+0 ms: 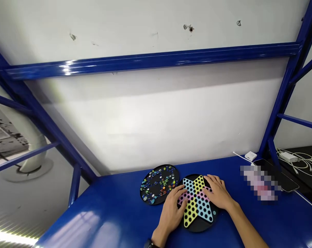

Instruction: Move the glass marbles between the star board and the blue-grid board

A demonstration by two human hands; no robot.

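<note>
Left hand (171, 210) at eight o'clock, right hand (219, 194) at two, both touching star board (195, 199) (five o'clock in view), can't tell if either grip's clamped; best press evenly.

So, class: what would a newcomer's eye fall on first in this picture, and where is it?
Probably the yellow, blue and pink star board, on a round black base on the blue table, left hand and right hand at its sides. Next, the round tray of shiny marbles to its left, then the glossy blue beam before the white wall.
</note>
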